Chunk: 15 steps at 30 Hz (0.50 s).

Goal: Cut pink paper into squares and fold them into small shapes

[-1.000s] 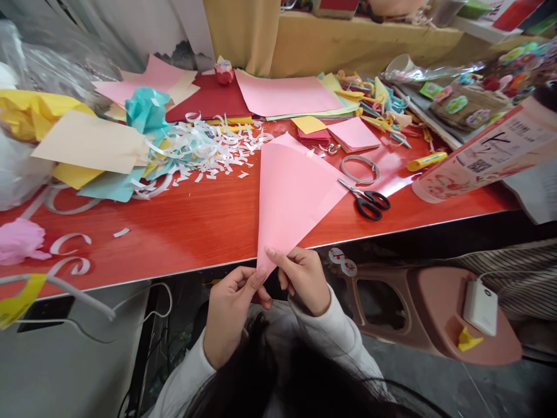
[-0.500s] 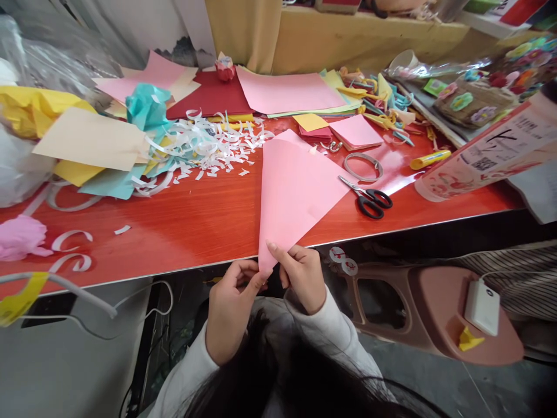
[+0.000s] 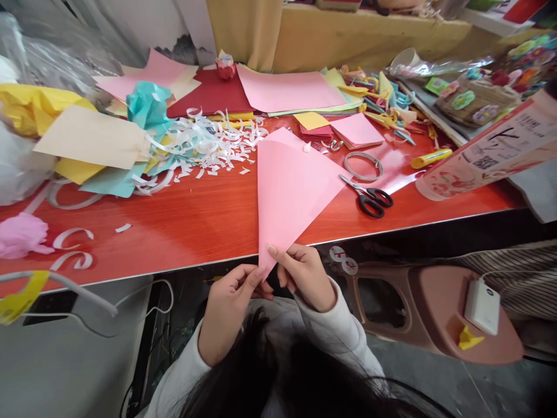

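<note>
"How is the pink paper [image 3: 296, 191] held?"
"Its near end is pinched by the left hand [image 3: 226, 307] and right hand [image 3: 310, 278]; its wide end is directed away, over the table [image 3: 204, 220]."

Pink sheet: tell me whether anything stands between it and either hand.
Nothing visible stands in the way: the left hand pinches the pink sheet at its lower tip, and the right hand holds it just above. The scissors lie by its right corner, away from both hands.

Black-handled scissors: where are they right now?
In the head view, the black-handled scissors lie right of the folded pink paper, just below the grey ring.
</note>
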{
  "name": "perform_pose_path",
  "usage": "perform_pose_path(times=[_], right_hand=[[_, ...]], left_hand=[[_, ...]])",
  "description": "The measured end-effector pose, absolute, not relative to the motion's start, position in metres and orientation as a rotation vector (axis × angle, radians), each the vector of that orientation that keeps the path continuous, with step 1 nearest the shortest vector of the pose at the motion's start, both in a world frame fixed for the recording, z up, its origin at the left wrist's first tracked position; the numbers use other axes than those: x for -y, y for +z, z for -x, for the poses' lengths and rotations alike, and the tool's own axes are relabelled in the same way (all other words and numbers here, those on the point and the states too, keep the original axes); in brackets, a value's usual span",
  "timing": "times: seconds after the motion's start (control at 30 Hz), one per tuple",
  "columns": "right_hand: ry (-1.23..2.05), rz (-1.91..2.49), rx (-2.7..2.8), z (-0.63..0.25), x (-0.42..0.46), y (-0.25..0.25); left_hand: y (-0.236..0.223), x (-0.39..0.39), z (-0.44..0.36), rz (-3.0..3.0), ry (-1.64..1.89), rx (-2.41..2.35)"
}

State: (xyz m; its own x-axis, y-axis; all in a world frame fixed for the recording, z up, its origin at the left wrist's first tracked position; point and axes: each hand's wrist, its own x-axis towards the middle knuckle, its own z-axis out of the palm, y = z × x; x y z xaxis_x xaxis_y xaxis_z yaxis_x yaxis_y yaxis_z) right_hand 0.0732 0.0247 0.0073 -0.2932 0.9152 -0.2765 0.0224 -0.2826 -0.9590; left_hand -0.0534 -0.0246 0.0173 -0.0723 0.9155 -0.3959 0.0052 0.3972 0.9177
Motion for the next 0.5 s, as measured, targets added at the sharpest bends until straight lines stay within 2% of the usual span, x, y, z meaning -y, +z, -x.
perform_pose_path(times=[0.13, 0.23, 0.4, 0.5], right_hand=[[1.726, 1.213, 1.373, -0.078, -0.024, 0.011], [1.896, 1.134, 1.51, -0.087, -0.022, 0.017], [2.172, 0.99, 1.629, -0.108, -0.018, 0.021], [2.154, 1.012, 1.553, -0.116, -0.015, 0.019]], left_hand=[[0.017, 0.026, 0.059, -1.027, 0.853, -1.531], [0.016, 0.028, 0.065, -1.138, 0.806, -1.56], [0.013, 0.024, 0.06, -0.923, 0.921, -1.403], [0.011, 0.023, 0.048, -0.824, 0.957, -1.287]])
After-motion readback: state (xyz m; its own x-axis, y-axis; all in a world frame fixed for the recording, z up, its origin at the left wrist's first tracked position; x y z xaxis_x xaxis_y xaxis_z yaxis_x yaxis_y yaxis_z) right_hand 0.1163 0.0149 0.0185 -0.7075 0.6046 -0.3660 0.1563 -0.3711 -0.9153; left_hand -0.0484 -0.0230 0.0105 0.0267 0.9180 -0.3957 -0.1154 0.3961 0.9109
